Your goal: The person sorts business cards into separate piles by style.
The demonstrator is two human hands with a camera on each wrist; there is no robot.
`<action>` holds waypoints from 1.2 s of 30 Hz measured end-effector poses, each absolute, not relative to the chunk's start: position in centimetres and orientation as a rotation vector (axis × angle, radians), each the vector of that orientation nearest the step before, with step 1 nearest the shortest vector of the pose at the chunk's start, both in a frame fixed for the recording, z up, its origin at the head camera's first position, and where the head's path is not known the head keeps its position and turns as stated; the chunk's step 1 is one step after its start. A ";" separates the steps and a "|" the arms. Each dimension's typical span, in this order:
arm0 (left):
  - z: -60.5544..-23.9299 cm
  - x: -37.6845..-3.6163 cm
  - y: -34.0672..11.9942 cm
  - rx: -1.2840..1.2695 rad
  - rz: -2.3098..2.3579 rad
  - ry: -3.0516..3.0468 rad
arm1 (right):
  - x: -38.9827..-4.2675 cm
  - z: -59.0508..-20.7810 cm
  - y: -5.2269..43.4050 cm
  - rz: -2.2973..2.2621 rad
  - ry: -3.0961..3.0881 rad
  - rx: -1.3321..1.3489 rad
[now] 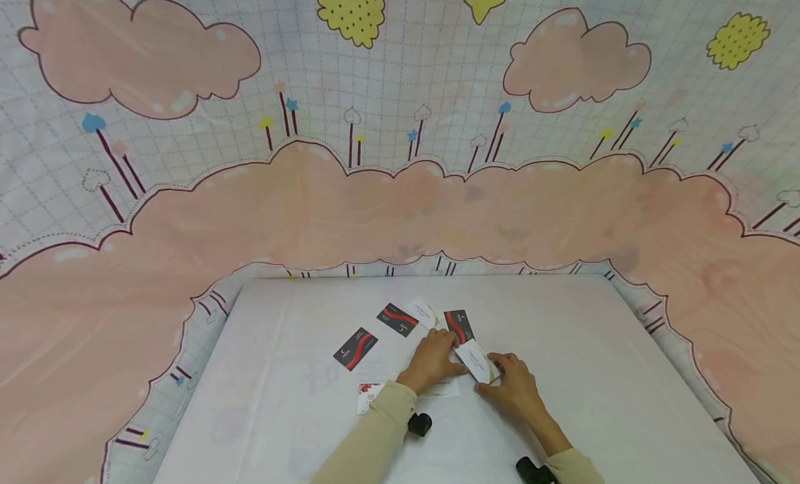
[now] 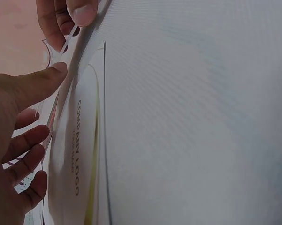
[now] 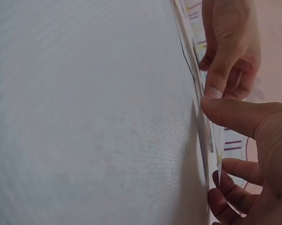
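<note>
1. Step in hand, as judged: a white business card is held between both hands just above the white surface, near its front middle. It appears to be mid-handling, either just lifted or about to be laid with the others.

2. Left hand: reaches in from the lower centre, sleeve cream-coloured. The left wrist view shows the thumb pressed to the card's edge with the fingers curled beneath it, so the hand pinches the card's far end.

3. Right hand: lies just beside the left, palm down, at the card's near end. The right wrist view shows the thumb pressed against the card's thin edge and the fingers curled under; it too grips the card.

4. The card is tilted, running diagonally from upper left to lower right. Its face bears the print "COMPANY LOGO" and a yellow-green curved line.

5. Other cards on the surface: a black-and-red card to the left, well apart; a second black-and-red card with a white card touching it; a third black-and-red card just beyond the left hand; a white card with red print by the left sleeve.

6. Next move, as judged: one hand must release so the other can carry or place the card without creasing it.
</note>
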State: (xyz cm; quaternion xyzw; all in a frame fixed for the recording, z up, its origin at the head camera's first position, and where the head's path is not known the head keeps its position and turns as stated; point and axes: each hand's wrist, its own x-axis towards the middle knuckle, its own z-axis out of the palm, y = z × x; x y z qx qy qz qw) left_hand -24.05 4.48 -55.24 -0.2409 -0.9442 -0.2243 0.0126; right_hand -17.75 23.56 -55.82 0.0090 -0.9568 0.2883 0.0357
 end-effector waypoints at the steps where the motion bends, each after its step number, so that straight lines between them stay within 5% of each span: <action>1: -55.3 -24.0 4.5 -0.750 -0.704 -2.943 | -17.8 -55.8 23.6 0.886 -2.938 0.031; 17: -54.9 -24.0 3.2 -0.981 -0.764 -2.921 | -17.5 -55.6 23.2 1.012 -2.880 0.161; 36: -53.5 -23.3 1.8 -0.902 -0.811 -3.024 | -17.5 -55.1 22.8 1.048 -2.849 0.193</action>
